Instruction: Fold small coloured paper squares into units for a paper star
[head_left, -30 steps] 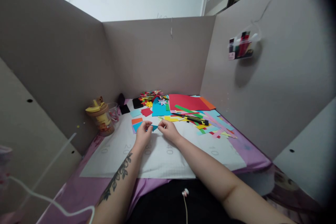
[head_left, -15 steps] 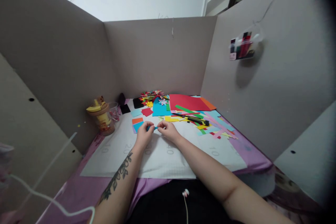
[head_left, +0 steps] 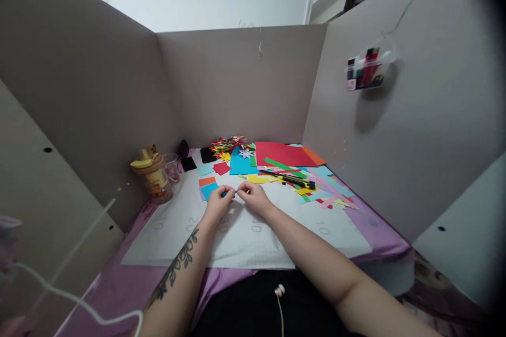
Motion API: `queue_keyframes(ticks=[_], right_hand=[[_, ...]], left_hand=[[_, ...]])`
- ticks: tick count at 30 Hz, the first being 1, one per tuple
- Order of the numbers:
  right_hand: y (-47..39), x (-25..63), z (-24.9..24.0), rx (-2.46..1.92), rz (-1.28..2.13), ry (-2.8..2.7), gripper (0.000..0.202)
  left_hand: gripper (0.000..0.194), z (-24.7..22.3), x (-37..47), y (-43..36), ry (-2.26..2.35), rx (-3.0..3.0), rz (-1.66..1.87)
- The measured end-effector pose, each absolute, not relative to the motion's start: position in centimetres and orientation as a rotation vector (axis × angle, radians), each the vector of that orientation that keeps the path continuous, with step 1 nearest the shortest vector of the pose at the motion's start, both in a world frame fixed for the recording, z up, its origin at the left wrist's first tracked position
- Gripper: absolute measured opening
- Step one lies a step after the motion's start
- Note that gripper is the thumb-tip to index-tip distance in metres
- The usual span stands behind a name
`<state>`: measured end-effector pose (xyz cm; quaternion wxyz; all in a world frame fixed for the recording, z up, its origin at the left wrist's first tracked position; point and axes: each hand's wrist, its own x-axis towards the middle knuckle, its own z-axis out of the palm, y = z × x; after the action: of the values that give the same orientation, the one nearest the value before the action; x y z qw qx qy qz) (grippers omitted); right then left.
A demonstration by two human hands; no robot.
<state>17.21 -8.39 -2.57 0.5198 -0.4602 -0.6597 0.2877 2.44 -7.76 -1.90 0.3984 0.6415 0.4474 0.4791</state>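
Observation:
Over the white sheet (head_left: pixel 245 245), my left hand (head_left: pixel 220 201) pinches a small folded piece of blue paper (head_left: pixel 224 194). My right hand (head_left: pixel 253 196) is closed in a pinch at the other end of it, close to the left fingertips. Most of the piece is hidden by the fingers, so its exact shape cannot be made out. Just left of my left hand lie paper squares, an orange one (head_left: pixel 207 182) and a blue one (head_left: pixel 208 190), partly overlapping.
A utility knife (head_left: pixel 296 181) lies among coloured paper strips (head_left: pixel 328 184) at right. Behind are red sheets (head_left: pixel 282 154) and a pile of folded paper stars (head_left: pixel 228 144). A brown and yellow cup (head_left: pixel 154 176) stands at left. Grey panels (head_left: pixel 241 84) enclose the table.
The fingers have shifted slightly around the blue paper, and less of it shows between my hands. Everything else on the table stays in place.

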Motion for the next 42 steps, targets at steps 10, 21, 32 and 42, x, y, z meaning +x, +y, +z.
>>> queue_keyframes(ticks=[10,21,32,42], right_hand=[[-8.2,17.3,-2.6,-1.067,0.768,-1.543,0.008],[-8.2,17.1,-2.8,-1.109,0.669,-1.618,0.012],[-7.5,17.7,-3.0,-1.101,0.702,-1.456,0.013],[-7.8,17.3,-3.4,-1.055,0.578,-1.642,0.017]], left_hand=[[0.020,-1.9,2.3,-7.7,1.188,1.737,1.186],[0.013,-1.5,2.6,-8.1,1.218,1.902,1.188],[0.028,-2.2,2.6,-7.6,1.078,1.499,1.255],[0.025,-2.7,2.4,-7.5,1.227,1.901,1.237]])
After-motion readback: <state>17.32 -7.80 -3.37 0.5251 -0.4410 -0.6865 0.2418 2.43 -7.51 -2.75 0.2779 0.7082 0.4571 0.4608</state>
